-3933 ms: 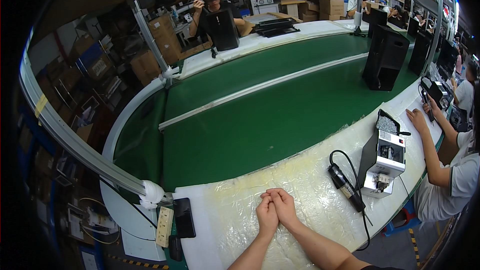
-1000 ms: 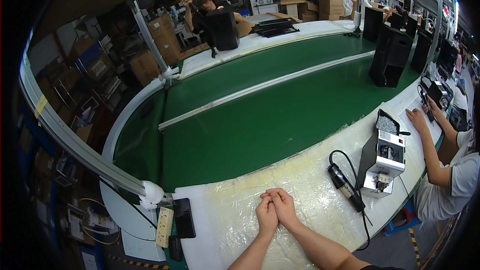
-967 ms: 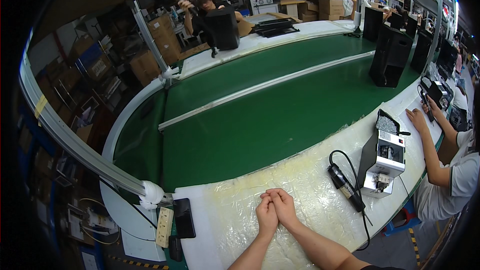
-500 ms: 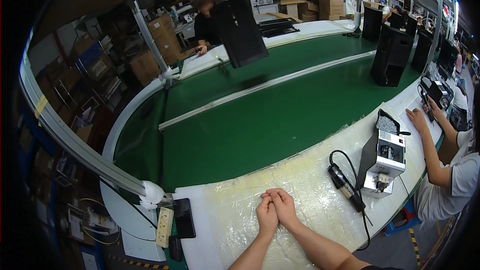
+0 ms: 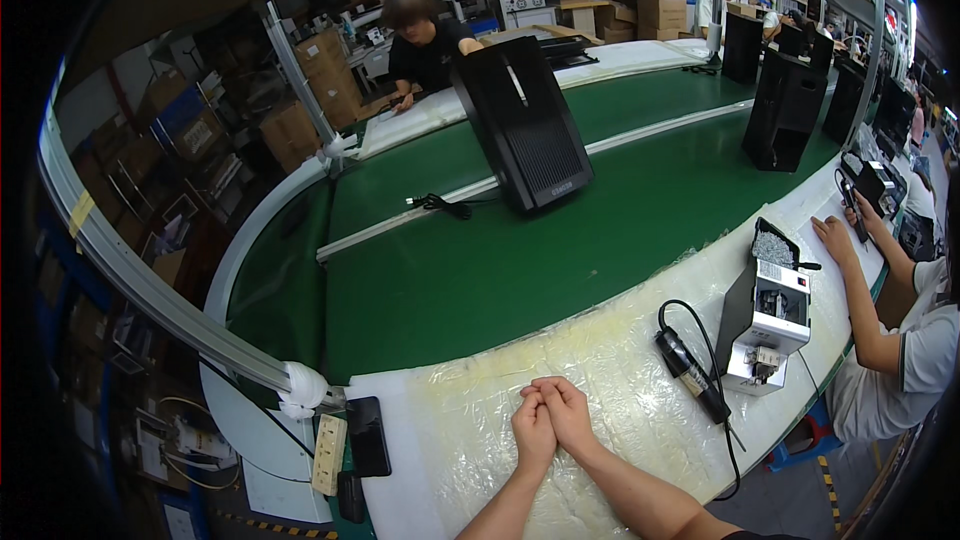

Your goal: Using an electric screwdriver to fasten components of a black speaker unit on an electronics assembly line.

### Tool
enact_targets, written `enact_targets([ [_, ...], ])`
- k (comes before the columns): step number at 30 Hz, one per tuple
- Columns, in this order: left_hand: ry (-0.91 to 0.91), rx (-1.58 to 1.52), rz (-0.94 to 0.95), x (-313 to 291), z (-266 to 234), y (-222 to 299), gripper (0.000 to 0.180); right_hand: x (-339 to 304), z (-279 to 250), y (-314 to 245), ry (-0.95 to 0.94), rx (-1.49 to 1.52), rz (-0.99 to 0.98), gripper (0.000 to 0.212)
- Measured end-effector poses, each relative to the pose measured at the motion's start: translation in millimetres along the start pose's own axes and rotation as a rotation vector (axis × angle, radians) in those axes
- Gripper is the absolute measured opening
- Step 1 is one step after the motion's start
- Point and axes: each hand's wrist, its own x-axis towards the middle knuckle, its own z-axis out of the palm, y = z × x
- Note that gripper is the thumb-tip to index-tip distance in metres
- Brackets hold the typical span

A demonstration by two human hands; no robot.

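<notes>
My left hand (image 5: 534,432) and my right hand (image 5: 568,414) rest together on the film-covered white worktop (image 5: 460,440), fingers closed and pressed against each other. Nothing shows in them, though the palms are hidden. To their right lies a black electric screwdriver (image 5: 692,377) with a looped cable. Beyond it stands a silver and black screw feeder (image 5: 768,325). Across the green conveyor belt (image 5: 430,290), a co-worker (image 5: 425,50) holds a tall black appliance housing (image 5: 527,125) tilted at the belt's middle rail. Its black power cord (image 5: 440,204) trails on the belt.
A black phone (image 5: 369,437) and a cream power strip (image 5: 328,454) lie at the worktop's left end, beside a metal post (image 5: 180,290). More black housings (image 5: 785,110) stand on the belt at right. Another co-worker (image 5: 900,350) sits to my right, holding a screwdriver.
The co-worker across the belt has brought the black housing nearer and to the right, with its ribbed face now showing. Its cord now lies on the belt. My hands have not moved.
</notes>
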Motion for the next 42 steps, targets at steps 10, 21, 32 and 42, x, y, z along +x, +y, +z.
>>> enact_targets([
  [10, 0.007, -0.034, -0.009, -2, -1, 6, 0.016, -3, 2, 0, 0.000, 0.012, -0.001, 0.019],
  [21, -0.011, -0.120, -0.044, 0, 7, 5, 0.017, -1, -2, -10, 0.019, -0.020, 0.025, 0.023],
  [32, 0.029, 0.139, 0.051, -2, -1, -3, 0.020, -1, 1, -2, -0.022, -0.065, -0.017, 0.025],
  [42, 0.196, 0.029, 0.054, -17, -10, 25, 0.016, -11, -2, 18, -0.080, -0.451, -0.157, 0.030],
])
